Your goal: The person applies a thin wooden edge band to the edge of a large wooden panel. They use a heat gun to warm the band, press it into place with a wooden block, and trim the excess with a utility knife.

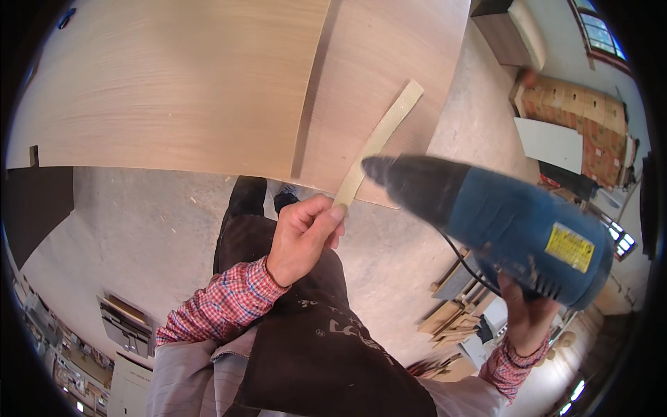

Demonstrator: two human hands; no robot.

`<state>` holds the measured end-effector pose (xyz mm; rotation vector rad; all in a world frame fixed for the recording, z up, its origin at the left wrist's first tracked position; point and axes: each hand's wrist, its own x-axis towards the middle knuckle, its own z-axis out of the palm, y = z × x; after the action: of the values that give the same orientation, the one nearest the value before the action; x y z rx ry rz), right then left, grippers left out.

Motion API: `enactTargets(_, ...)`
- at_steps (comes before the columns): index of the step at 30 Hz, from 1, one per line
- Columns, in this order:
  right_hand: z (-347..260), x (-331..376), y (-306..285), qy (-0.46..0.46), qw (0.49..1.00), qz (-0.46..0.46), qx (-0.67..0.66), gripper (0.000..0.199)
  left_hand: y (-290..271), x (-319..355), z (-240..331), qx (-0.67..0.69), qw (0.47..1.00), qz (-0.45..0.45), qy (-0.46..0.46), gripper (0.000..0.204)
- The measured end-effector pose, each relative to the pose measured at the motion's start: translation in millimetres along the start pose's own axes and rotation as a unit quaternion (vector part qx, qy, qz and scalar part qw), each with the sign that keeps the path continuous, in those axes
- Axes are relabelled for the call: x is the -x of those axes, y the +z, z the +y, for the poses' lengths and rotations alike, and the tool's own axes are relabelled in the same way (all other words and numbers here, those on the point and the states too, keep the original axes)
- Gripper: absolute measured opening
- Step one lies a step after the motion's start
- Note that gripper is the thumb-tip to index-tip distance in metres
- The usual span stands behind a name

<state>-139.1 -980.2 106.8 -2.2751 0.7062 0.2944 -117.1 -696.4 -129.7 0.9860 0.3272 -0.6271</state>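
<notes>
My left hand (309, 233) pinches the near end of a narrow pale wooden strip (384, 130) between thumb and fingers. The strip slants away across a wood-grain panel (379, 52). On the right, my right hand (526, 316) is wrapped around the handle of a blue corded power tool (490, 219) with a tapered black nose and a yellow label. Its nose points left and overlaps the strip in this view; I cannot tell whether it touches. The tool's exact kind is unclear, and its handle is partly hidden by its body.
A wider wood-grain panel (174, 83) covers the upper left, its edge beside the strip's panel. Cardboard boxes (573, 104) stand at the far right by a white board (549, 144). Wood offcuts (448, 321) lie on the floor at right. A dark cord (462, 260) hangs beside the tool.
</notes>
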Motion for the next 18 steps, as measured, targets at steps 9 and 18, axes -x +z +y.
enactTargets(9, -5, 6, 9, -0.112, 0.987, -0.047, 0.101, 0.056, -7, 4, -4, 0.086, 0.996, 0.006, -0.036, 0.051)
enactTargets(18, -13, -5, 16, -0.131, 0.978, -0.133, 0.093, 0.05, -19, -3, -26, 0.153, 0.981, -0.04, -0.11, 0.065)
